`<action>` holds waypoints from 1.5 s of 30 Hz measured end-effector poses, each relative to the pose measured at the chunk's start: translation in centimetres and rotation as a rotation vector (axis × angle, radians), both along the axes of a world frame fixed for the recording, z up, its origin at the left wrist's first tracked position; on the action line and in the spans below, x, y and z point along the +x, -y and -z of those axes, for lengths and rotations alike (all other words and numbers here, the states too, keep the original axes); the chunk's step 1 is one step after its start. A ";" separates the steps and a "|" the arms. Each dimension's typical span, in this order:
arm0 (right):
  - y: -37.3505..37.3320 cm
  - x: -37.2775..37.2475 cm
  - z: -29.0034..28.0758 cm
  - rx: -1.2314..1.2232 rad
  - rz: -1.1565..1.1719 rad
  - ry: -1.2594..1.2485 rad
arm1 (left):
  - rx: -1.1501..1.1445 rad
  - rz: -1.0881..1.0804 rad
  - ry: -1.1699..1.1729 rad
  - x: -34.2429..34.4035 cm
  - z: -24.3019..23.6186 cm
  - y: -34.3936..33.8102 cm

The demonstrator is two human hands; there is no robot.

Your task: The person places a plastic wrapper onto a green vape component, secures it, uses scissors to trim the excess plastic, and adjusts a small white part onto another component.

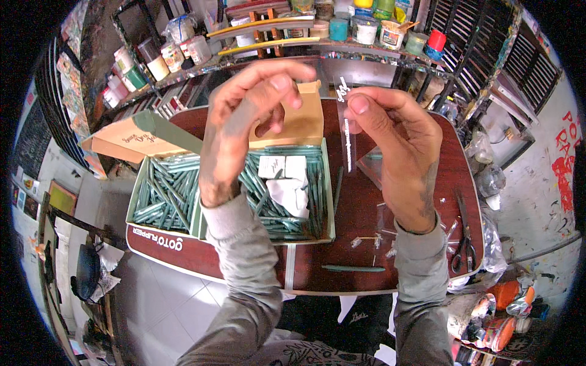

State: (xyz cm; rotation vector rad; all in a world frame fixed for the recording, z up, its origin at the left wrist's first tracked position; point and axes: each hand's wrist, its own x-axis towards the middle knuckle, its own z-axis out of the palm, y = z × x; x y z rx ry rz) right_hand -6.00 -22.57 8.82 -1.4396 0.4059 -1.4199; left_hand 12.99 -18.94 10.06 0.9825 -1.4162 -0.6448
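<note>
My right hand (pixel 390 125) is raised above the table, thumb and fingertips pinching a narrow clear plastic sleeve (pixel 348 137) with white print that hangs downward. My left hand (pixel 250 107) is held up to its left, fingers bent but apart, with nothing visible in them. Below my left hand stand two open cardboard boxes, a left box (pixel 129 207) and a right box (pixel 330 201), filled with slim green pen-like sticks (pixel 165 195). White paper pieces (pixel 290 192) lie on the sticks in the right one. A single green stick (pixel 354 268) rests near the table's front edge.
The dark red table (pixel 415 268) carries black-handled scissors (pixel 464 251) at the right. Small clear scraps and a thin wooden stick (pixel 366 238) lie near my right wrist. Paint jars (pixel 366 30) line a shelf behind. Paint-stained containers (pixel 488 320) crowd the lower right.
</note>
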 end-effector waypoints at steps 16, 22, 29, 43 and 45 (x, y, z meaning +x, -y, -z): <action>3.4 -0.6 1.1 -0.160 -0.135 0.067 | -0.100 -0.172 -0.146 -5.6 -1.0 -0.1; 3.6 -1.6 1.0 -0.202 -0.256 0.045 | -0.063 -0.140 -0.080 -5.9 -0.9 -0.4; 4.1 -2.4 0.5 -0.136 -0.268 -0.001 | -0.071 -0.194 0.040 -6.5 -1.1 -0.4; 4.4 -3.1 0.9 -0.075 -0.408 0.107 | -0.126 -0.251 0.102 -6.6 -0.4 0.2; 4.6 -3.2 0.9 -0.129 -0.404 0.069 | -0.107 -0.256 0.129 -6.2 -0.3 0.2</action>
